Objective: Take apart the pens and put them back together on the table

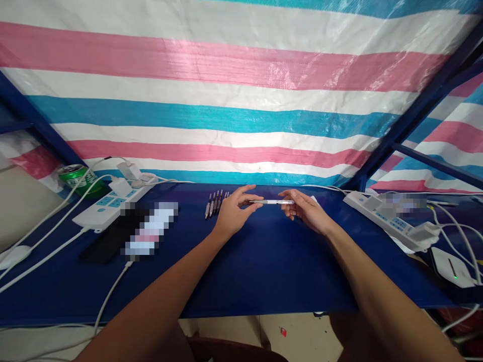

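Observation:
A slim silver pen [271,202] lies level between my two hands, above the dark blue table top [264,271]. My left hand [236,213] pinches its left end between thumb and fingers, and my right hand [305,211] grips its right end. Just left of my left hand, several dark pens with metal tips [216,203] lie side by side on the table. Something pale sits partly hidden behind my right hand's fingers.
White power strips with plugged-in cables lie at the left [113,203] and right [388,218]. A green can [80,180], a black phone [109,239], a pixelated object [149,229] and a white router [451,266] sit nearby. A striped tarp [226,100] hangs behind.

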Tool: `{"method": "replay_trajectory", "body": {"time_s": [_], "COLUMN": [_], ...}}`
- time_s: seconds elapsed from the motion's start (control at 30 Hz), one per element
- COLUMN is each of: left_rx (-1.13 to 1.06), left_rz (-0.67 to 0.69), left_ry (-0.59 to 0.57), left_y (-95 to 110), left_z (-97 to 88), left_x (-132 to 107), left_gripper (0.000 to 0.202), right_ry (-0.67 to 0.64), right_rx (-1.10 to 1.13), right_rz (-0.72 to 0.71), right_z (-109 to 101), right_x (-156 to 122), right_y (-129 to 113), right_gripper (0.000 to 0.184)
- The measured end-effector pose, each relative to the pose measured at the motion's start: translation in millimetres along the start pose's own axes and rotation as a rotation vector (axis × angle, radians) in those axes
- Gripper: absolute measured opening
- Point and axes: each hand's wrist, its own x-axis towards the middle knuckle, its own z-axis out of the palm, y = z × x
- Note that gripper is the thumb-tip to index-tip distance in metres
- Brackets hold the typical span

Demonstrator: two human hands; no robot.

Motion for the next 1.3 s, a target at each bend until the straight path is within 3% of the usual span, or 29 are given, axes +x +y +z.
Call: {"method": "replay_trajectory", "body": {"time_s": [0.13, 0.27, 0.43, 0.53, 0.57, 0.7, 0.77, 0.83, 1.1, 1.2, 1.3], "left_rx": [-0.016, -0.062, -0.100, -0.068, -0.045, 0.111, 0.252, 0.361, 0.578, 0.644, 0.710], "left_rz": [0.021, -0.006, 0.023, 0.020, 0.023, 0.078, 0.110, 0.114, -0.036, -0.107, -0.170], "left_ry": [0.001, 0.057, 0.108, 0.101, 0.089, 0.031, 0.019, 0.104, 0.452, 0.482, 0.440], "left_y": [-4, -6, -3, -2, -3, -6, -8, -9, -22, -28, -32], "left_z": [3.3, 7.3, 14.3, 11.3, 9.3, -0.1, -7.2, -18.9, -89.7, -105.0, -117.1], "left_x": [0, 0, 1, 4, 5, 14, 19, 26, 58, 58, 54], "left_gripper": [0.050, 0.057, 0.050, 0.053, 0.052, 0.050, 0.050, 0.043, 0.032, 0.035, 0.038], "right_ry": [-0.093, 0.126, 0.078, 0.166, 0.155, 0.157, 0.192, 0.220, 0.277, 0.342, 0.533], "right_rx": [0.080, 0.199, 0.263, 0.032, -0.139, -0.355, -0.467, -0.592, -0.933, -0.977, -1.002], "right_rz": [0.008, -0.142, -0.145, -0.243, -0.259, -0.257, -0.268, -0.276, -0.234, -0.220, -0.189], "right_z": [0, 2, 17, 18, 17, 12, 13, 17, 28, 13, -17], "right_x": [4, 11, 19, 20, 19, 20, 26, 34, 65, 68, 60], "right_y": [4, 8, 14, 17, 18, 25, 27, 27, 19, 12, 5], "right_gripper": [0.056, 0.055, 0.058, 0.057, 0.056, 0.039, 0.025, 0.014, 0.010, 0.010, 0.027]}}
